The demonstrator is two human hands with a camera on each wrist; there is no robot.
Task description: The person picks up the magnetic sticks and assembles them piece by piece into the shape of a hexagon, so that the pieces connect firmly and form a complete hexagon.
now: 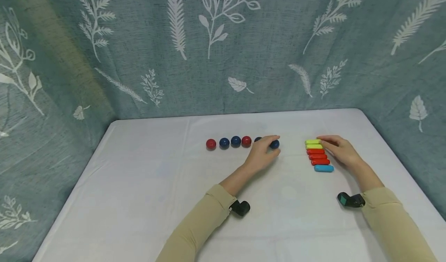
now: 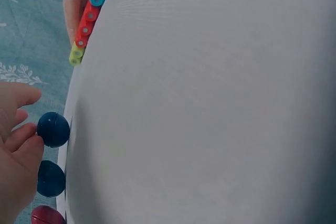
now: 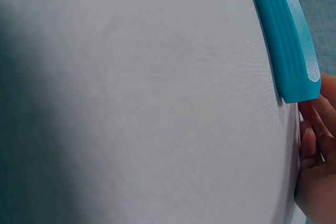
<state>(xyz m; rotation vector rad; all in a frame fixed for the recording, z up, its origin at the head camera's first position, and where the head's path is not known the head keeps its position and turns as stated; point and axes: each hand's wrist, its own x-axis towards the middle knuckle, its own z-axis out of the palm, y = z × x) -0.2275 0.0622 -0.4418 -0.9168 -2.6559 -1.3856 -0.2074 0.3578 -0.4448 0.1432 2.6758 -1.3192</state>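
Note:
My left hand [image 1: 262,153] is around the rightmost blue ball [image 1: 274,144] of a row on the white table. Thumb and fingers lie to either side of it in the head view. The left wrist view shows an outstretched finger [image 2: 29,95] apart from that ball and other fingertips right at its edge. Over on the right, my right hand [image 1: 343,151] has its fingertips at the right end of the yellow sticks [image 1: 313,142]. Below these, red sticks [image 1: 318,157] and a blue stick [image 1: 324,168] lie stacked in a column. Ribs and a pale strip mark the blue stick [image 3: 289,40] up close.
Left of the hand, the row holds a red ball [image 1: 246,141], two blue balls [image 1: 230,142] and another red ball [image 1: 210,144]. One more blue ball [image 1: 258,139] is partly hidden behind the left hand. A patterned green curtain [image 1: 223,80] hangs behind the table [image 1: 139,196].

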